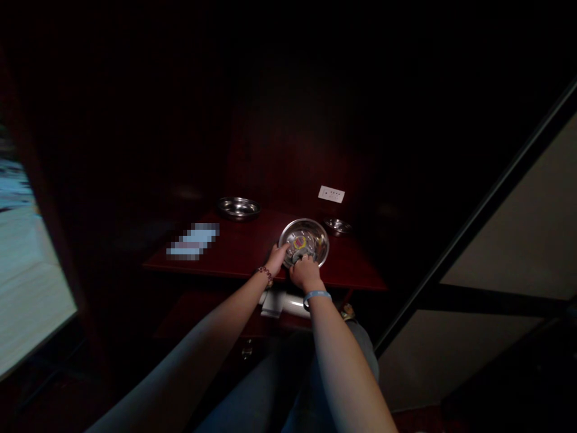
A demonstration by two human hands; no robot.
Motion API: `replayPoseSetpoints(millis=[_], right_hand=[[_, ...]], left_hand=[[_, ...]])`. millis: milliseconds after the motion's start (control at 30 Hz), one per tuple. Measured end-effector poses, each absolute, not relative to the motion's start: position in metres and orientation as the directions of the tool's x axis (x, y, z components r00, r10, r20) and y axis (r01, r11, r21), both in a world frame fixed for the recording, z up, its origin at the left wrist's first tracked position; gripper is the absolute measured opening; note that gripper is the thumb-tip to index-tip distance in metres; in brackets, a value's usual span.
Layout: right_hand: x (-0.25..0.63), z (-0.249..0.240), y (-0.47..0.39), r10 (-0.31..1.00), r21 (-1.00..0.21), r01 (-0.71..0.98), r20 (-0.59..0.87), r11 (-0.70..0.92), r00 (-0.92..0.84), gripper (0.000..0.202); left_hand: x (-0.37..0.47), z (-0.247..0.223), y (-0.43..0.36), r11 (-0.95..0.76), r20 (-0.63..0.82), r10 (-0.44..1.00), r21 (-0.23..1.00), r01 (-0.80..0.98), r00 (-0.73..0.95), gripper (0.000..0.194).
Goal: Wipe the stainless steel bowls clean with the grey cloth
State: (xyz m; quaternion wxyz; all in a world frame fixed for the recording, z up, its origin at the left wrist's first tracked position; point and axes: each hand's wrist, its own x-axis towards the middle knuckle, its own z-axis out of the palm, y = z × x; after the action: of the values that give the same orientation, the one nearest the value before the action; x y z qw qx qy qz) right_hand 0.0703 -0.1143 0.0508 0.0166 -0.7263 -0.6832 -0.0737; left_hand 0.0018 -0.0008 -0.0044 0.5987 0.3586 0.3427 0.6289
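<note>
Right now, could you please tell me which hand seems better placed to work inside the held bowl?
The right hand, I think: its fingers are curled on a greyish item inside the bowl, while the left hand holds the rim's left side.

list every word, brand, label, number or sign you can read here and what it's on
No text is readable.
Round yellow-and-red label inside the held metal bowl: too small and blurred.
Blue wristband: faint pale marks, too small.
White wall plate: small dark marks, no legible text.
Pale pixelated item: obscured.
</note>
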Motion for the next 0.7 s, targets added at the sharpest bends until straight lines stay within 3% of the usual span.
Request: replayPoseSetpoints(millis=[367, 467, 600, 700], right_hand=[[0.064, 0.05, -0.111, 0.983, 0.039, 0.994, 0.16, -0.098, 0.091, 0.05], [0.066, 0.054, -0.109, 0.991, 0.023, 0.999, 0.127, -0.043, 0.04, 0.05], [0.069, 0.06, -0.106, 0.995, -0.1, 0.991, 0.056, 0.088, -0.083, 0.049], [0.072, 0.06, -0.105, 0.981, -0.228, 0.955, 0.085, 0.188, -0.173, 0.058]], left_hand=[[0.0, -0.001, -0.005, -0.039, 0.029, 0.999, 0.869, -0.493, -0.029, 0.016], [-0.001, 0.001, -0.006, -0.032, 0.02, 0.999, 0.875, -0.484, -0.031, 0.015], [-0.004, 0.002, -0.007, -0.001, -0.035, 0.997, 0.889, -0.458, -0.071, 0.017], [-0.007, 0.003, -0.006, 0.01, -0.055, 0.995, 0.885, -0.466, -0.084, 0.019]])
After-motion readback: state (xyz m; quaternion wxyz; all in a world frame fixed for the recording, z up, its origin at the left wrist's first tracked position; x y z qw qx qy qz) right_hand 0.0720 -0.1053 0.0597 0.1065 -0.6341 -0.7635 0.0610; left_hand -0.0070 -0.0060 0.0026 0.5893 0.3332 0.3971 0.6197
